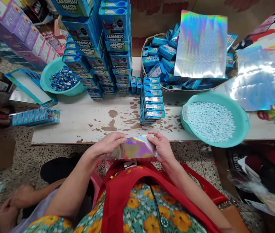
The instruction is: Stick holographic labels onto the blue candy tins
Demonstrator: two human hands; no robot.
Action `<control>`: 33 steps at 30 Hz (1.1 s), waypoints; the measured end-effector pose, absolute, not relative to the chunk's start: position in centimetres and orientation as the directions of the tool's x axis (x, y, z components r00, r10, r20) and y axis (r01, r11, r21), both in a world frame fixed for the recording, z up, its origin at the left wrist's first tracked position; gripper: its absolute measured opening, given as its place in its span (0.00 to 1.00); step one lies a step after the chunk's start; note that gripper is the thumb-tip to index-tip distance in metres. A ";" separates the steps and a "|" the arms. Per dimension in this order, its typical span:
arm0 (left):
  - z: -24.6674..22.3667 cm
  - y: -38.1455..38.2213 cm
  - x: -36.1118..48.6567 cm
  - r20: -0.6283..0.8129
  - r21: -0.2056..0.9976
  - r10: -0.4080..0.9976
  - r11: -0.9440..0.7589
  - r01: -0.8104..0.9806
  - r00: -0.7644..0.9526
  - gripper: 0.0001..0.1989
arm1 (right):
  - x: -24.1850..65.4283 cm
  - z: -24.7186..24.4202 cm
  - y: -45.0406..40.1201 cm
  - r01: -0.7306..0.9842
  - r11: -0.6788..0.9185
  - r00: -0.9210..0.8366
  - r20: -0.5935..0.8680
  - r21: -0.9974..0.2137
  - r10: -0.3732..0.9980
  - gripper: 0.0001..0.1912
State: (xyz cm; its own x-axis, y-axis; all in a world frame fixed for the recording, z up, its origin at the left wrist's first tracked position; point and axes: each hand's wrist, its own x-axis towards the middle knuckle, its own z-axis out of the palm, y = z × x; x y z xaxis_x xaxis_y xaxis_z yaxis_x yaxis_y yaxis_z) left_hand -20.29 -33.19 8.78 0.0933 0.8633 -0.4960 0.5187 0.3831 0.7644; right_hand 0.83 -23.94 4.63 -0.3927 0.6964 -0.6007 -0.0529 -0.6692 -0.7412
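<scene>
Surface point(84, 113), one, white with worn paint: its near edge would best be kept just off the foil, since a thin sheet could snag or crease there.

Tub point(243, 124), one, turquoise, at the right, holding pale blue pieces: the foil is best handled to the left of it, as now.

Row of boxes point(154, 100), one, blue, upright, beyond the hands: low forearms and small movements should leave it standing.

Foil point(137, 149), one piece, shiny, rainbow-tinted: an even, gentle pull from both ends should keep it flat; too hard a pull may wrinkle or tear it. A slight tilt to the light would show up creases. It lies between the hands at the near edge of the surface, partly hidden by the left hand, above the red apron point(116, 204).

Hands, two, both closed on the foil. Left hand point(110, 142): pinching the far edge. Right hand point(160, 144): thumb on top at the right end. Matched light pressure at both pinches would serve best, fingers level, nails away from the film.
</scene>
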 end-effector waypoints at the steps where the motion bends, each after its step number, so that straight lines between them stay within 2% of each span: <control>1: 8.7 -33.2 -20.6 -0.501 0.757 0.860 0.383 0.528 0.094 0.19 | 0.8 4.6 -23.8 -0.056 -0.669 -0.384 -0.602 -0.741 0.700 0.22; 7: 8.4 -33.2 -23.0 -0.541 0.747 0.831 0.404 0.528 0.131 0.20 | 0.9 4.3 -22.6 -0.086 -0.658 -0.331 -0.602 -0.748 0.727 0.21; 15: 6.3 -34.9 -27.8 -0.632 0.753 0.761 0.560 0.347 0.144 0.21 | -0.1 3.0 -22.1 -0.103 -0.630 -0.296 -0.581 -0.769 0.758 0.20; 18: 5.2 -35.6 -30.0 -0.668 0.715 0.733 0.587 0.380 0.126 0.22 | -0.9 2.1 -22.5 -0.088 -0.611 -0.314 -0.561 -0.786 0.766 0.21; 19: 5.1 -35.6 -30.4 -0.694 0.672 0.715 0.601 0.433 0.086 0.22 | -1.2 1.8 -22.7 -0.084 -0.608 -0.326 -0.555 -0.789 0.765 0.21; 21: 4.9 -35.2 -30.6 -0.688 0.535 0.715 0.613 0.582 -0.121 0.23 | -1.8 1.3 -23.0 -0.069 -0.596 -0.351 -0.540 -0.800 0.765 0.20; 23: 4.9 -34.0 -29.1 -0.488 0.438 0.807 0.556 0.707 -0.332 0.20 | -2.5 1.1 -23.3 -0.050 -0.570 -0.369 -0.515 -0.820 0.774 0.18; 24: 4.9 -33.1 -27.8 -0.354 0.444 0.865 0.491 0.749 -0.357 0.19 | -2.9 1.0 -23.5 -0.045 -0.555 -0.378 -0.501 -0.830 0.779 0.18; 26: 4.8 -31.3 -24.4 -0.159 0.557 0.957 0.289 0.779 -0.242 0.20 | -3.5 0.9 -23.6 -0.051 -0.529 -0.390 -0.471 -0.847 0.791 0.17; 27: 4.7 -30.4 -22.7 -0.136 0.622 0.979 0.204 0.756 -0.152 0.20 | -3.8 0.9 -23.6 -0.061 -0.517 -0.394 -0.455 -0.854 0.798 0.17; 29: 4.4 -28.9 -20.0 -0.145 0.720 0.988 0.144 0.679 -0.056 0.16 | -4.0 0.7 -23.6 -0.080 -0.490 -0.383 -0.427 -0.868 0.819 0.18; 33: 3.5 -27.2 -18.8 -0.242 0.784 0.970 0.191 0.590 0.008 0.13 | -3.2 0.5 -23.1 0.023 -0.444 -0.353 -0.423 -0.896 0.835 0.18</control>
State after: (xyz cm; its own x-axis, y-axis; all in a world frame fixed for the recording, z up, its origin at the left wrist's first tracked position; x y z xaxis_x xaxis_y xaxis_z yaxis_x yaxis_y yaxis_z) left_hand -18.82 -27.23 3.53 0.0077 0.9702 -0.2421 0.5902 0.1911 0.7843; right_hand -3.21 -23.12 0.49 -0.3531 0.8347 -0.4226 0.0228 -0.4439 -0.8958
